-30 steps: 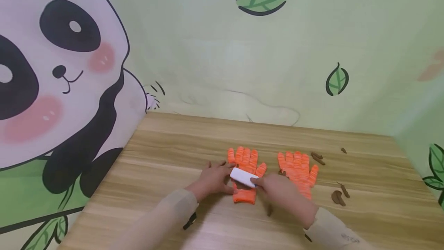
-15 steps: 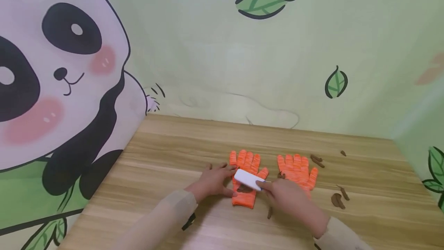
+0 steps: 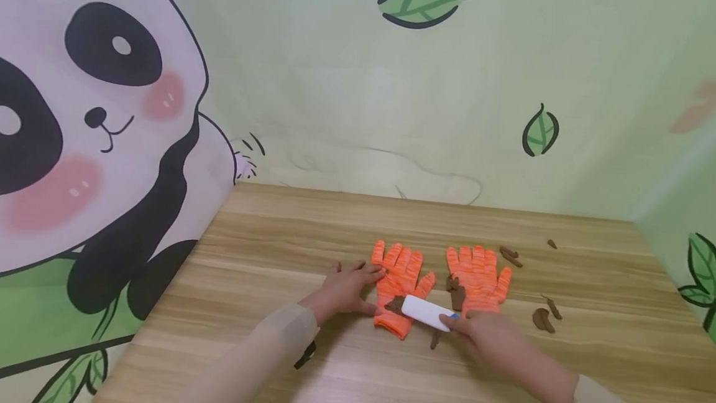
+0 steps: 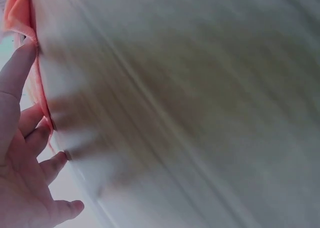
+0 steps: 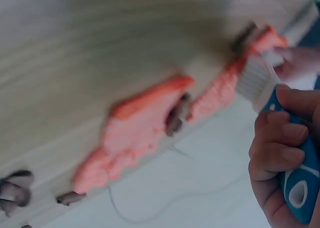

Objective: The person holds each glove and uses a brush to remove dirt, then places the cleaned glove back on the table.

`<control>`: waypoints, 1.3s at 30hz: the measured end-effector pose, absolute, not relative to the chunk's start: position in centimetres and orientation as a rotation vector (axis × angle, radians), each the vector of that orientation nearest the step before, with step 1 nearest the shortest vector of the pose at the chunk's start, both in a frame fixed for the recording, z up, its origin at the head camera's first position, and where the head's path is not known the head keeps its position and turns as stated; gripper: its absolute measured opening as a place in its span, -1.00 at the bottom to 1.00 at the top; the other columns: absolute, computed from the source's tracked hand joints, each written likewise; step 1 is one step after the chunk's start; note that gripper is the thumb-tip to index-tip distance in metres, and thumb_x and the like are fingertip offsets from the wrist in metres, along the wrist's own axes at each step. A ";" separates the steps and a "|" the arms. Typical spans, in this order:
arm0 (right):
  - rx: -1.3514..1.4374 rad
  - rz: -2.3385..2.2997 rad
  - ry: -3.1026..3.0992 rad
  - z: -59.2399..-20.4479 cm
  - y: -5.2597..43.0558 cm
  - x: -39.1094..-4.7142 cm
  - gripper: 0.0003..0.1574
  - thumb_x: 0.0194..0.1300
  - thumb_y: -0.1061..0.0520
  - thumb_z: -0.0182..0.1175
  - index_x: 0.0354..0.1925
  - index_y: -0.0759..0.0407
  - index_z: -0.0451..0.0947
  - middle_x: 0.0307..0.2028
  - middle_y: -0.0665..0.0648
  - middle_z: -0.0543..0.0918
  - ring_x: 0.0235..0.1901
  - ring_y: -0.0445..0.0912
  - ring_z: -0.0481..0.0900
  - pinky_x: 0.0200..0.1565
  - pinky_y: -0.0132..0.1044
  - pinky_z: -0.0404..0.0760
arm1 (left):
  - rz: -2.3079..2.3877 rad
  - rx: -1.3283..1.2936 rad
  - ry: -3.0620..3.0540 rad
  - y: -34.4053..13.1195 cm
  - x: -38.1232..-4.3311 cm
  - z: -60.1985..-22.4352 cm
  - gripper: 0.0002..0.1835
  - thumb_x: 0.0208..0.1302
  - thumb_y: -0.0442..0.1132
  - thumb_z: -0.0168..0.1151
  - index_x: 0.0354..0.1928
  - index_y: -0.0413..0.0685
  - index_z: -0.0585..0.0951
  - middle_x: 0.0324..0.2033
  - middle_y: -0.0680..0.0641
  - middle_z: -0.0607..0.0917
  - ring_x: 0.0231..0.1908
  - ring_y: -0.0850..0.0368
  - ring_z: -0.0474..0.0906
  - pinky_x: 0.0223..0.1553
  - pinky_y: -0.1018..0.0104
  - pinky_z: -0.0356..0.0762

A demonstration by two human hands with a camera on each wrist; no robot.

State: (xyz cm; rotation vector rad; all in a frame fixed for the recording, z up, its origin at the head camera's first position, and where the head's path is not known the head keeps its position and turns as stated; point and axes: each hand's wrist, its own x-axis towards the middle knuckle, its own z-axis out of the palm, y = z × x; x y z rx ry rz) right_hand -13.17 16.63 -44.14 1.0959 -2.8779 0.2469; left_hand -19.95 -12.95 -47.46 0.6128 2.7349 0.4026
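Note:
Two orange knitted gloves lie flat on the table, the left glove [image 3: 398,272] and the right glove [image 3: 478,275]. My right hand [image 3: 498,334] grips the blue handle of a scrub brush [image 3: 427,313], whose white head lies across the lower right side of the left glove. Its pale bristles [image 5: 254,81] show in the right wrist view. Spread along the left glove's left edge, my left hand [image 3: 348,290] touches it with its fingertips and thumb. A brown clay-like clump [image 3: 396,305] sits near the cuff, beside the brush head. Another brown clump [image 3: 456,294] is on the right glove's left edge.
Loose brown pieces lie on the wooden table [image 3: 279,222]: a curled pair [image 3: 544,320] at right, rolled bits [image 3: 510,257] beyond the right glove, a small crumb [image 3: 552,244] farther back, and a strip [image 3: 434,339] near the brush. A printed green backdrop [image 3: 335,79] stands behind the table.
My right hand has drawn the brush right and toward me, off the left glove's middle, uncovering the brown clump near the cuff. The left glove has shifted slightly; my left hand stays in place.

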 end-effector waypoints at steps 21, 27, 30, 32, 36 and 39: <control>1.119 0.244 -2.917 -42.9 14.1 -14.0 -0.59 0.33 0.10 0.35 0.14 -0.13 0.73 -0.56 -0.03 0.55 -0.63 -0.31 0.21 -0.61 -0.42 0.26 | 0.336 0.617 2.728 -13.1 -20.0 -47.6 -0.09 0.18 0.21 0.45 0.53 0.14 0.36 0.56 0.08 0.33 0.58 -0.12 0.18 0.47 -0.48 0.05; 1.071 0.159 -2.985 -43.6 13.7 -14.5 -0.60 0.37 0.09 0.31 0.14 -0.17 0.73 -0.58 -0.02 0.49 -0.64 -0.26 0.20 -0.61 -0.38 0.24 | 0.316 0.623 2.731 -12.8 -20.1 -47.4 -0.09 0.19 0.21 0.45 0.54 0.18 0.34 0.56 0.10 0.32 0.58 -0.12 0.18 0.47 -0.47 0.06; 1.010 0.189 -2.976 -43.8 15.3 -14.4 -0.60 0.33 0.15 0.33 0.12 -0.10 0.75 -0.60 -0.04 0.48 -0.63 -0.27 0.21 -0.59 -0.40 0.22 | 0.320 0.606 2.723 -12.9 -20.1 -47.3 -0.08 0.19 0.21 0.45 0.55 0.18 0.33 0.57 0.11 0.30 0.60 -0.11 0.15 0.49 -0.47 0.02; 1.006 0.220 -2.953 -43.5 15.9 -14.3 -0.60 0.31 0.16 0.35 0.11 -0.07 0.75 -0.61 -0.05 0.48 -0.63 -0.29 0.21 -0.58 -0.41 0.21 | 0.318 0.600 2.723 -13.0 -20.0 -47.2 -0.08 0.18 0.21 0.45 0.55 0.18 0.33 0.57 0.11 0.30 0.60 -0.10 0.14 0.49 -0.47 0.02; 1.028 0.210 -2.957 -42.4 14.6 -14.1 -0.57 0.34 0.12 0.34 0.17 -0.11 0.72 -0.56 -0.03 0.55 -0.63 -0.29 0.20 -0.60 -0.42 0.21 | 0.324 0.606 2.720 -13.1 -20.0 -47.2 -0.08 0.19 0.22 0.44 0.55 0.17 0.33 0.57 0.10 0.30 0.60 -0.11 0.14 0.49 -0.47 0.02; 1.038 0.100 -2.991 -42.4 12.9 -14.1 -0.54 0.35 0.09 0.34 0.19 -0.17 0.69 -0.56 -0.01 0.53 -0.64 -0.26 0.21 -0.63 -0.39 0.24 | 0.332 0.616 2.720 -12.8 -20.1 -47.3 -0.08 0.18 0.21 0.45 0.54 0.17 0.34 0.56 0.10 0.32 0.59 -0.10 0.16 0.48 -0.47 0.04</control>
